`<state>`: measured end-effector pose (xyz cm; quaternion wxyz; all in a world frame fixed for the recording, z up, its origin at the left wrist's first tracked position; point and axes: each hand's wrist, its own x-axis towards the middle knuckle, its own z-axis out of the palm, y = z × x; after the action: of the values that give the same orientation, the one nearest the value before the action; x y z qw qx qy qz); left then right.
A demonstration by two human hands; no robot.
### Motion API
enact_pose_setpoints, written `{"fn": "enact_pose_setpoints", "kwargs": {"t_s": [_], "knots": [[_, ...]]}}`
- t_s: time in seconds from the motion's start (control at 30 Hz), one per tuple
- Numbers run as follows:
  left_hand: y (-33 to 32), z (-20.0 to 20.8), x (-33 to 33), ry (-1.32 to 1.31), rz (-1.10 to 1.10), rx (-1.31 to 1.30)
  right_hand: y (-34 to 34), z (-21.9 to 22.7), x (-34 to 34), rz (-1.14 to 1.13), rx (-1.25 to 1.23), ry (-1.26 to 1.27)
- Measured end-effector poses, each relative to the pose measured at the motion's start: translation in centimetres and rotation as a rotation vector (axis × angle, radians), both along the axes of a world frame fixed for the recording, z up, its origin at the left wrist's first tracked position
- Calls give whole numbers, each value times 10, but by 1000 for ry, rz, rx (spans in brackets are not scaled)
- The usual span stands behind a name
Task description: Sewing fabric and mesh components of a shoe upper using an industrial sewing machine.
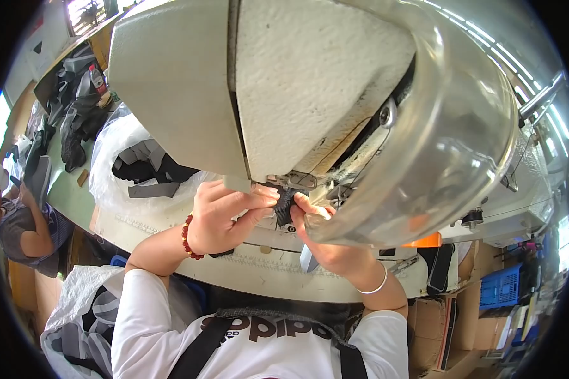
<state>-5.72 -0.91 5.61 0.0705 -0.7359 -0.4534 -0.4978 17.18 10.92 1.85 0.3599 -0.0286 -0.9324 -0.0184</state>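
Close under the head of a white sewing machine point(322, 82), both hands meet at a small dark, ribbed piece of fabric point(285, 207). My left hand point(224, 211) pinches its left edge between thumb and fingertips, with a red bead bracelet at the wrist. On the other side, the thumb and fingers of my right hand point(329, 243) are closed at the fabric's right edge, partly behind the clear plastic guard point(436, 158). A pale pointed thing point(308, 259) shows below the right palm; its kind cannot be made out. The needle area is mostly hidden.
Left of the machine, a white plastic bag point(107, 170) holds grey and black fabric pieces. More dark fabric point(76, 126) and a red-capped bottle point(97, 80) lie beyond. Another person point(28, 230) sits far left. A blue crate point(500, 286) and cardboard boxes point(425, 328) stand right.
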Motion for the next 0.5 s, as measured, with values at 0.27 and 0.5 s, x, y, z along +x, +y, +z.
{"fn": "enact_pose_setpoints", "kwargs": {"t_s": [0.27,0.5], "knots": [[-5,5,-4,370,-4,-17,-8,16,2,-22,4,-20],[3,-7,-4,-29,-74,10,-8,22,-4,-41,159,-30]]}}
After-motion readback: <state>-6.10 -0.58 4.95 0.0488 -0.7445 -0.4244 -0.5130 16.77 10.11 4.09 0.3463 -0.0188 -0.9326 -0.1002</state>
